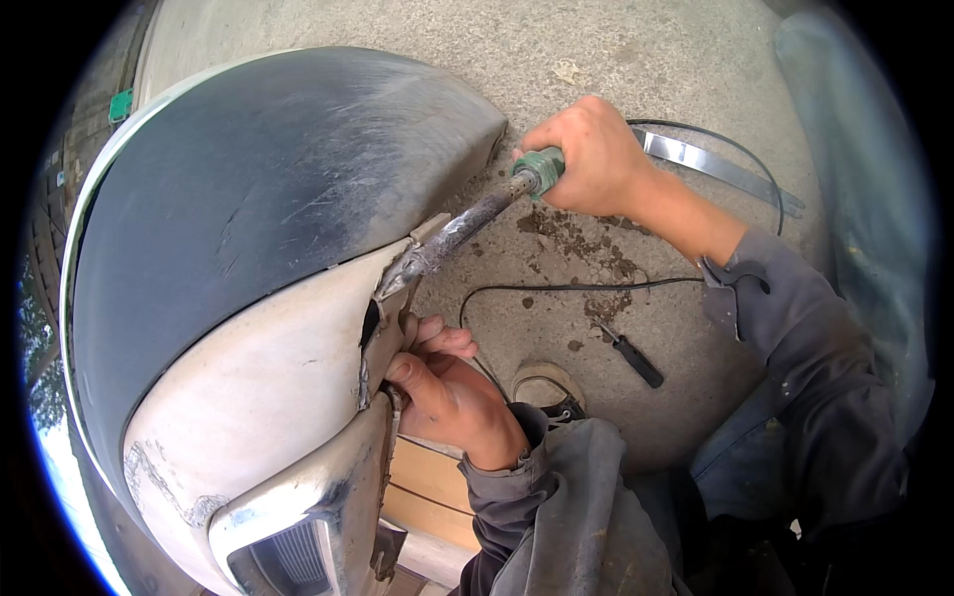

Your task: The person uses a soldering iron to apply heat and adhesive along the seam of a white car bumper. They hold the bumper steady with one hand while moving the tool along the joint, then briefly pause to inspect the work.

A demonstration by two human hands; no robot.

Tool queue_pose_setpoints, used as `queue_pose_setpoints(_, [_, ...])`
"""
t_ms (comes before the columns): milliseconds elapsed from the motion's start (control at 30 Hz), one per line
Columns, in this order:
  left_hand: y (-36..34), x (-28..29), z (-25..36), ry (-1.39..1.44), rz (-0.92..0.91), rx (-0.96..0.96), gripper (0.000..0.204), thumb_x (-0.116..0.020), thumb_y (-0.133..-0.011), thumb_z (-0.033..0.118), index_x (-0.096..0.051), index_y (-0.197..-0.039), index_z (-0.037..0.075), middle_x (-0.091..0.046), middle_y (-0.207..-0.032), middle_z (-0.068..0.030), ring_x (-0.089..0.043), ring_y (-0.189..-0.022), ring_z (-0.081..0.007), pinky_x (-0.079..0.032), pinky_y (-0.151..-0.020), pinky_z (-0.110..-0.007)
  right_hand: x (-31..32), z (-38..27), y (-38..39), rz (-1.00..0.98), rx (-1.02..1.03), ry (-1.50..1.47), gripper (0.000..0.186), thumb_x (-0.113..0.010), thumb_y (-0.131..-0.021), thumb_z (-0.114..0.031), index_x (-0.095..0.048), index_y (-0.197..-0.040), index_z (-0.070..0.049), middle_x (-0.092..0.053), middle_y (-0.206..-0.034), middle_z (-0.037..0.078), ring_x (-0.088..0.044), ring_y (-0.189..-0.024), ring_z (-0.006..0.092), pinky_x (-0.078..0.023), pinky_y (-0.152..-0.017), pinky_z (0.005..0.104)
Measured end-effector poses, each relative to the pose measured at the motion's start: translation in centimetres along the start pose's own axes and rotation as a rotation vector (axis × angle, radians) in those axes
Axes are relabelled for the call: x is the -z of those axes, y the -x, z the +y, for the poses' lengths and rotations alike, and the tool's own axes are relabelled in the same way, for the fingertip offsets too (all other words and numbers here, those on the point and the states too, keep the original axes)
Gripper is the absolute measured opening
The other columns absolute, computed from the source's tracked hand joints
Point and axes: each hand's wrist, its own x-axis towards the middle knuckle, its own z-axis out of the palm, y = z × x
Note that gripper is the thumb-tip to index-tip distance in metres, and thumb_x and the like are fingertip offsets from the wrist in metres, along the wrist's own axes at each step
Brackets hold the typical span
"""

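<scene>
A large soldering iron [475, 221] with a green handle and a scorched metal shaft is in my right hand [596, 159], fingers wrapped round the handle. Its tip rests at the torn edge of a worn car bumper [268, 348], dark above and dirty white below. Just under the tip, my left hand [452, 397] grips the bumper's ragged edge, thumb on the near side and fingers partly hidden behind it. A black cord [586, 287] runs over the ground from under my right sleeve toward my left hand.
On the stained concrete lies a screwdriver [636, 360] with a black handle. A shiny metal strip [711, 161] lies beyond my right forearm, beside a loop of black cable. A shoe [549, 385] and wooden boards [427, 477] show below. Blurred grey-green cloth [845, 129] fills the right edge.
</scene>
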Motion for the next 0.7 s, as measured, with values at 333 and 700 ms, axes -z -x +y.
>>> queue_pose_setpoints(333, [-0.05, 0.05, -0.05, 0.001, -0.007, -0.004, 0.061, -0.056, -0.096, 0.05, -0.058, -0.11, -0.009, -0.062, -0.084, -0.0104, -0.055, -0.064, -0.0103, -0.043, -0.057, -0.02, -0.28, 0.35, 0.03, -0.002, 0.008, -0.003, 0.013, -0.064, -0.063, -0.016, -0.062, -0.054, -0.007, -0.055, -0.05, 0.012, -0.054, -0.044, 0.0294, -0.041, -0.045, 0.0377])
queue_pose_setpoints(700, [-0.24, 0.03, -0.16, 0.024, 0.011, -0.015, 0.054, -0.057, -0.096, 0.046, -0.057, -0.103, -0.008, -0.061, -0.078, -0.0144, -0.058, -0.057, -0.0163, -0.048, -0.048, -0.024, -0.02, 0.74, -0.04, 0.043, 0.062, -0.016, 0.019, -0.065, -0.064, -0.025, -0.063, -0.054, -0.009, -0.055, -0.05, 0.012, -0.055, -0.047, 0.0322, -0.044, -0.048, 0.04])
